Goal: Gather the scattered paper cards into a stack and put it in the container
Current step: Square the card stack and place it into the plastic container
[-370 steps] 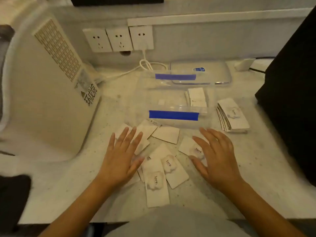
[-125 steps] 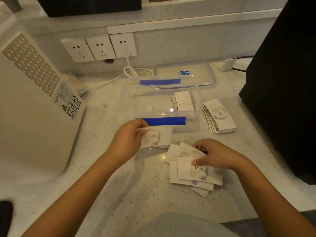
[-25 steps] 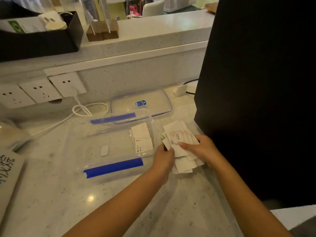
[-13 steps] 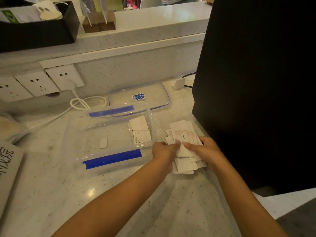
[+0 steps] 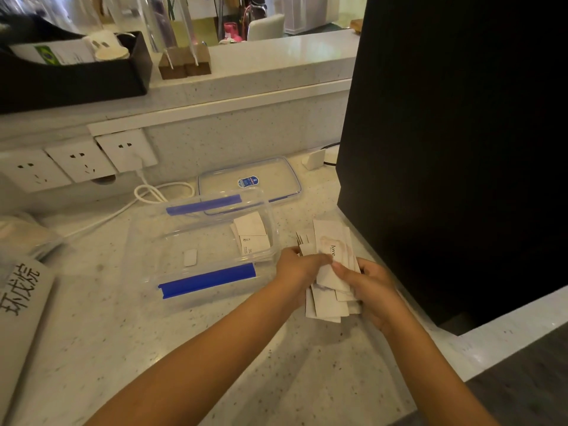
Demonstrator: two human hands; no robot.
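A loose, uneven pile of white paper cards (image 5: pixel 330 256) lies on the counter to the right of the clear container (image 5: pixel 153 241); the top card reads "love". My left hand (image 5: pixel 296 269) grips the pile's left side and my right hand (image 5: pixel 365 284) grips its right side, with thumbs on top. The container has blue clips and is open. It holds a small stack of cards (image 5: pixel 252 235) at its right end and a small white tab on its floor.
The container's lid (image 5: pixel 276 179) lies behind it. A large black box (image 5: pixel 455 142) stands close on the right. A white appliance (image 5: pixel 21 302) is at the left, wall sockets and a white cable (image 5: pixel 153 192) at the back. The counter edge runs at lower right.
All the cards scattered in front of me were gathered and brought onto the pile right of the container. In the last second both hands closed tighter around the pile.
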